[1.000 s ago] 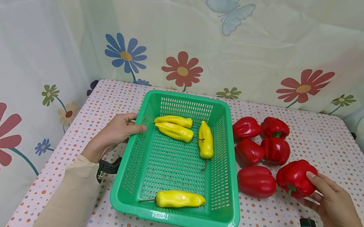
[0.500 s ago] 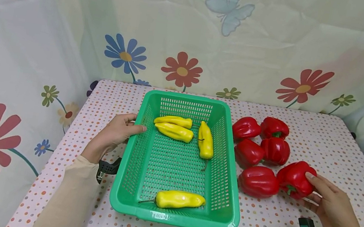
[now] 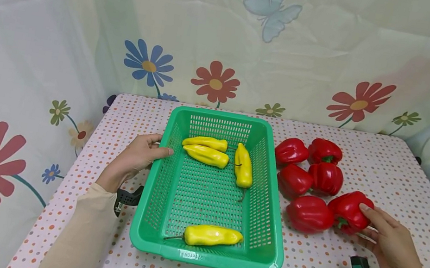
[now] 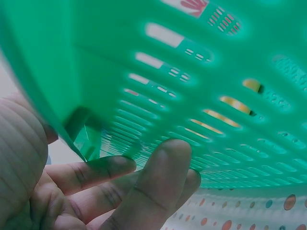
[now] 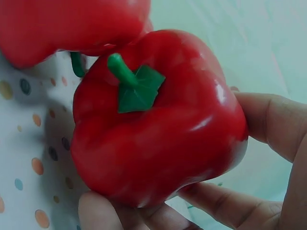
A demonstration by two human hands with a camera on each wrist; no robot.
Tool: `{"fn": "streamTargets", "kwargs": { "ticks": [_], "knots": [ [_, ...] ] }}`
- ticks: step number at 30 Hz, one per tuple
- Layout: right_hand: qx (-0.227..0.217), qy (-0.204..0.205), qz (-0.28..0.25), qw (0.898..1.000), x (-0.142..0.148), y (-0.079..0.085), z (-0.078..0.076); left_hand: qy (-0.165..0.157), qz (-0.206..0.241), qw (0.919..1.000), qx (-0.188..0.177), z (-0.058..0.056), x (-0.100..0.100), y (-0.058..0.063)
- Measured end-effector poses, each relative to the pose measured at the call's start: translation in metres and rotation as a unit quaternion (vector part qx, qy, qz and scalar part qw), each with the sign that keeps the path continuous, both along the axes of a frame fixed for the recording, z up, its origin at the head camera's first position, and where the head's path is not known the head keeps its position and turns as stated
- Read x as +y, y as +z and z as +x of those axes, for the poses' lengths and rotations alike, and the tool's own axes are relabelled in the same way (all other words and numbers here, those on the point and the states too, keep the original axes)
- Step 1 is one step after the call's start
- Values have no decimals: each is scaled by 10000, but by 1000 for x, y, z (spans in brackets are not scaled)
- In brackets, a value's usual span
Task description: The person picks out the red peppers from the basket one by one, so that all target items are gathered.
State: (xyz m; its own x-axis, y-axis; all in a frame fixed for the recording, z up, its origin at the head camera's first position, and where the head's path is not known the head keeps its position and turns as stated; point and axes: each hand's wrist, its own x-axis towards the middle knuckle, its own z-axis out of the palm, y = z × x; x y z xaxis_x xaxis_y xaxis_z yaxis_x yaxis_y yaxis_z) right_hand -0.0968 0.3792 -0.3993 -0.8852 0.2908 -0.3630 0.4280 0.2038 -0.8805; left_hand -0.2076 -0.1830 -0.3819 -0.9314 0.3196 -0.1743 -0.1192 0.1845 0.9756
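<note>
A green plastic basket stands in the middle of the table, with several yellow peppers lying in it. My left hand grips its left rim, the thumb over the edge. Seen in the left wrist view, the fingers lie against the basket's slotted outer wall. On the right, my right hand holds a red bell pepper between thumb and fingers. Its green stem shows in the right wrist view. Another red bell pepper lies close against the held one.
Several more red bell peppers lie grouped along the basket's right side. The dotted tablecloth covers the table. A flower-printed curtain hangs behind it and at both sides.
The held bell pepper has come down slightly, and my right hand has shifted a little left. The loose bell pepper beside it has shifted right, away from the basket. My left hand stays put.
</note>
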Motion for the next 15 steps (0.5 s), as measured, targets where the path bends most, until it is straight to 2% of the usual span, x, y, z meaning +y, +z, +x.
{"fn": "streamTargets", "kwargs": {
  "ticks": [8, 15],
  "knots": [
    [-227, 134, 450, 9986, -11, 3, -3, -15, 15, 10000, 10, -1, 0, -2],
    [-147, 323, 693, 9970, -14, 1, -4, 9, 11, 10000, 14, 0, 0, -1]
  ]
}}
